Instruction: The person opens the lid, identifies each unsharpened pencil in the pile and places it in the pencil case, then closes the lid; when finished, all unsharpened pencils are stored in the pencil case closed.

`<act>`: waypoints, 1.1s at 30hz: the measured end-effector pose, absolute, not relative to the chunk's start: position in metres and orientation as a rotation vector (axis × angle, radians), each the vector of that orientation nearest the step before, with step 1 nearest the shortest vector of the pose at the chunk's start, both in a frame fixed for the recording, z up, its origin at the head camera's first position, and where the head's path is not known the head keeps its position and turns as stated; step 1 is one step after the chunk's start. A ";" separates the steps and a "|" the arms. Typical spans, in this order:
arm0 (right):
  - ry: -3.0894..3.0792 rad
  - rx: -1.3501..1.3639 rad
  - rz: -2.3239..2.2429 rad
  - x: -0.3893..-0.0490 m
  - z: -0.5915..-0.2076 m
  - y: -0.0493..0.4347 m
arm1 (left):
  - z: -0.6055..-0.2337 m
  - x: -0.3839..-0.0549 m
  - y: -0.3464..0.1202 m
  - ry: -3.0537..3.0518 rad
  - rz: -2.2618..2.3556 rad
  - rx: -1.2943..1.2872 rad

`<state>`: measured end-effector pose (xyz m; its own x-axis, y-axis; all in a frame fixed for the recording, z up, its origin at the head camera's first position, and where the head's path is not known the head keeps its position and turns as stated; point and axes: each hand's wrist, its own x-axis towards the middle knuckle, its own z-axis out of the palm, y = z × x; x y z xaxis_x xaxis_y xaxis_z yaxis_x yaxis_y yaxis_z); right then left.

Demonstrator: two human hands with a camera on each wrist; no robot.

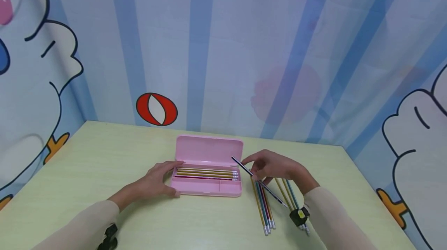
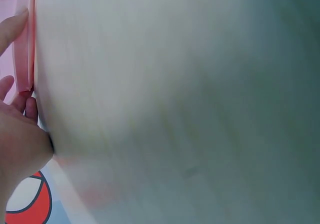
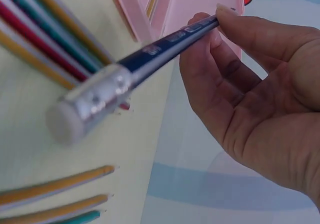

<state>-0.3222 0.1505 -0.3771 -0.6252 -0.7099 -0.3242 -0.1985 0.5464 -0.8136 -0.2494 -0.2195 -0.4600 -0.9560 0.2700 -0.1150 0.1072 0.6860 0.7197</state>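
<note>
A pink pencil case (image 1: 209, 192) lies with its lid (image 1: 209, 149) raised toward the back, several gold and red pencils (image 1: 206, 173) in its long compartment. Along its left side my left hand (image 1: 153, 180) holds the case, thumb at the front corner and fingers at the back. My right hand (image 1: 272, 166) pinches a dark blue pencil (image 1: 274, 195) with a silver ferrule and white eraser between thumb and fingertips. That pencil is slanted, its eraser end toward the front right, its other end beside the lid. In the right wrist view the eraser (image 3: 66, 124) is nearest the camera.
Beneath and in front of the right hand, several pencils (image 1: 260, 205) in gold, teal and red lie on the pale table (image 1: 139, 226). A second group of gold and teal pencils (image 1: 288, 192) is further right, partly covered by the wrist camera. A patterned curtain (image 1: 223, 48) hangs behind.
</note>
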 end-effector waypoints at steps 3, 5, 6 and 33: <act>2.110 -0.778 -0.982 -0.325 -0.379 0.138 | -0.460 -0.250 -0.220 2.684 1.130 0.307; 2.111 -0.810 -0.960 -0.326 -0.379 0.129 | -0.460 -0.250 -0.220 2.682 1.134 0.306; 2.115 -0.823 -0.949 -0.327 -0.380 0.124 | -0.460 -0.250 -0.220 2.682 1.135 0.305; 2.283 -1.055 -0.666 -0.339 -0.385 0.041 | -0.464 -0.253 -0.222 2.690 1.114 0.258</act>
<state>-0.3395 0.0407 -0.3853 -0.5522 -0.7926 -0.2587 -0.5291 0.5729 -0.6260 -0.2534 -0.2222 -0.4644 -0.9607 0.2435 -0.1332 0.0780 0.6974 0.7124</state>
